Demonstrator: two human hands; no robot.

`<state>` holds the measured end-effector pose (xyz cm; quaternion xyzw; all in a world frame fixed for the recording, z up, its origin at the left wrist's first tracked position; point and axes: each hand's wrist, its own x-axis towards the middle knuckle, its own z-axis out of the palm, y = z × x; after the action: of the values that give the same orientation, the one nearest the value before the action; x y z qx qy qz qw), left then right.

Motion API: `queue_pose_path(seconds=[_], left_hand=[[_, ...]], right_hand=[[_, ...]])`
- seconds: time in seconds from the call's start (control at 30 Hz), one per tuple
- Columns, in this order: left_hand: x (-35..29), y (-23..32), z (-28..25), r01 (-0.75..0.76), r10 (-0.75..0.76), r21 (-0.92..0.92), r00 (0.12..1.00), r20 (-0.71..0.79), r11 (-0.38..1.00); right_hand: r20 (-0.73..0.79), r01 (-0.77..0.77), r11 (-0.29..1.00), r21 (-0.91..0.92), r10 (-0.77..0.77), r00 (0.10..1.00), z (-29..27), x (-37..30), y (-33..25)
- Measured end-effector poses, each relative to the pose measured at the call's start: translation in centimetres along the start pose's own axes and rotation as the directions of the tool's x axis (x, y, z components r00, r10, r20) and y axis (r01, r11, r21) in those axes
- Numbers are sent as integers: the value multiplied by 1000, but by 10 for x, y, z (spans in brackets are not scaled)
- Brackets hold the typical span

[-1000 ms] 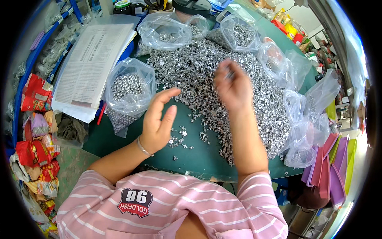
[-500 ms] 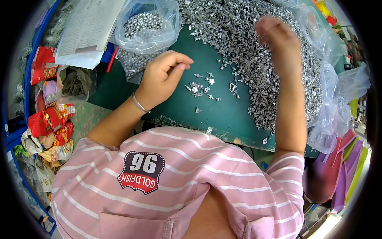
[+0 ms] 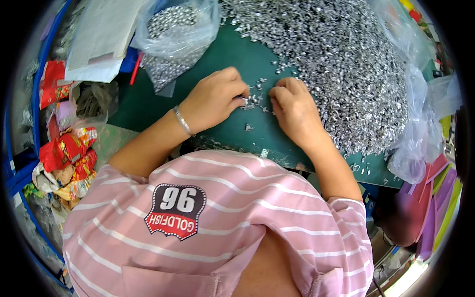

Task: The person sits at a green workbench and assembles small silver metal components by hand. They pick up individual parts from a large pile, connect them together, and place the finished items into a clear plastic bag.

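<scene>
My left hand [image 3: 213,101], with a silver bangle [image 3: 181,120] on its wrist, is closed in a pinch at the left side of a small cluster of silver metal parts [image 3: 255,102]. Whatever its fingertips hold is too small to make out. My right hand [image 3: 297,111] rests on the table just right of that cluster, its fingers curled and pressed together, their tips hiding anything held. One loose silver part [image 3: 248,127] lies apart, nearer to me. Beyond and beside my right hand spreads a large heap of similar small silver parts [image 3: 361,89].
The green tabletop [image 3: 232,49] carries a clear bag of silver beads [image 3: 173,39] at far left, beside papers [image 3: 101,37] and a red pen [image 3: 136,68]. Crumpled clear plastic [image 3: 415,123] edges the heap at right. Red wrappers [image 3: 62,148] lie left of the table.
My right hand has come down from over the heap to the near left, beside the small cluster. My left hand has moved slightly right and down to the cluster, its fingers now pinched.
</scene>
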<state>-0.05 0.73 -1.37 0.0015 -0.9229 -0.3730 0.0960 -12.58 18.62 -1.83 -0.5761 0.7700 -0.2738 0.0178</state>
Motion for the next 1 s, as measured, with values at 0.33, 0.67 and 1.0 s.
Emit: queue_pose_path(seconds=[0.33, 0.67, 1.0], left_hand=[[-7, 7, 4, -19, 20, 93, 1000, -8, 995], [-11, 8, 6, -24, 22, 96, 999, 30, 995], [-2, 9, 8, 276, -278, -467, 958, 67, 840]], right_hand=[[324, -197, -271, 942, 587, 742, -37, -30, 24], [-190, -317, 786, 531, 476, 859, -11, -40, 20], [143, -310, 945, 103, 295, 945, -34, -51, -14]])
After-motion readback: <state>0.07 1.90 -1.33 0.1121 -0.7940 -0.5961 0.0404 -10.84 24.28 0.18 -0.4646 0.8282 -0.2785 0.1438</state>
